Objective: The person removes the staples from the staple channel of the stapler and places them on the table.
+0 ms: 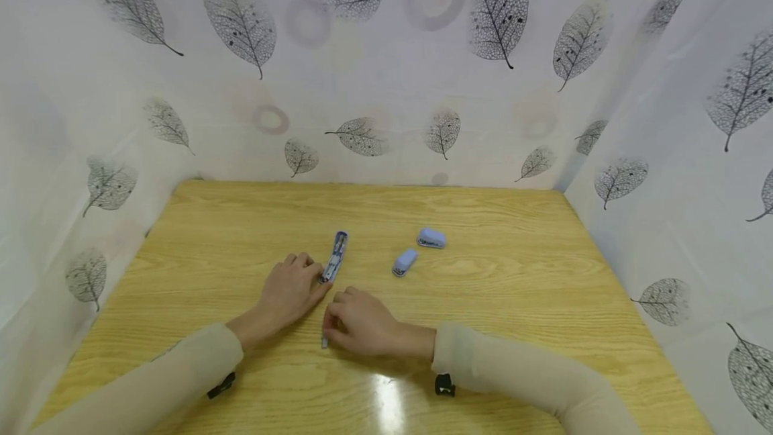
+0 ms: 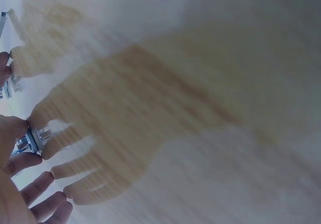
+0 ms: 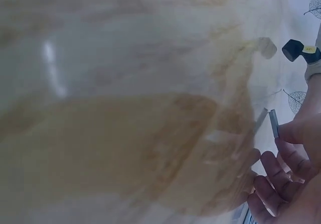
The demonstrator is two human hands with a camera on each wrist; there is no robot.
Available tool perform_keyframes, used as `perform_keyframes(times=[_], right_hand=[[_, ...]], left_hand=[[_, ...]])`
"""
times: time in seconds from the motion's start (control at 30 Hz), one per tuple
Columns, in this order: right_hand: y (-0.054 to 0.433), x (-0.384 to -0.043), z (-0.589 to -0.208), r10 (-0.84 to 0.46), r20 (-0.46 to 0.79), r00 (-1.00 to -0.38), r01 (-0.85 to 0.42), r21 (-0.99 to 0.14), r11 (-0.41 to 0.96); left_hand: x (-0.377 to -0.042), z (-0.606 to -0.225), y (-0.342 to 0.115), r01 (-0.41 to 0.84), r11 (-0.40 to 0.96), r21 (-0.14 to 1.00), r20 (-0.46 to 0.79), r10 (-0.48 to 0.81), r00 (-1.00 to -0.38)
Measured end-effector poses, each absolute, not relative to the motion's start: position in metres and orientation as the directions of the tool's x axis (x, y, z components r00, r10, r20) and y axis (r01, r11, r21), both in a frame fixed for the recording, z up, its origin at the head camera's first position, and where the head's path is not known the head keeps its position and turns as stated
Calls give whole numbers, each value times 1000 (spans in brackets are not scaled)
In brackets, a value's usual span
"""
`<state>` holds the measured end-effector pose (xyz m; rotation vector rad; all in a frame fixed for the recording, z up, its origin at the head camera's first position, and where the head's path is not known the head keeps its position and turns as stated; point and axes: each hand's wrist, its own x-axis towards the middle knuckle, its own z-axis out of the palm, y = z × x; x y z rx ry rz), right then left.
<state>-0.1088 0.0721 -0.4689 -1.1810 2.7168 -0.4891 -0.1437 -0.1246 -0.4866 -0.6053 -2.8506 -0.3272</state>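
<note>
A small lavender stapler point(image 1: 335, 257) lies opened out flat on the table, its metal inside facing up. My left hand point(image 1: 291, 289) grips the near end of it between thumb and forefinger; in the left wrist view the stapler's metal end point(image 2: 33, 141) shows between those fingertips. Just to the right and nearer to me, my right hand point(image 1: 364, 323) pinches a short grey strip of staples point(image 1: 325, 342). The strip sticks out past the thumb in the right wrist view, while its other end is hidden by the fingers.
Two more lavender mini staplers, both closed, lie right of the opened one: a nearer stapler point(image 1: 406, 261) and a farther stapler point(image 1: 431, 237). The glossy wooden table point(image 1: 495, 274) is bordered by a leaf-patterned white curtain point(image 1: 392, 86) at the back and sides.
</note>
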Motion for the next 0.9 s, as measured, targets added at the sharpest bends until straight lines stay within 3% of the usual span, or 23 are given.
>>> perform_keyframes(times=[0.4, 0.9], right_hand=[[88, -118, -460, -756, 49, -652, -723, -341, 601], [166, -155, -451, -843, 256, -473, -877, -46, 478]], left_hand=[[-143, -488, -125, 428, 887, 174, 266, 376, -888], [-144, -486, -125, 423, 888, 181, 256, 373, -892]])
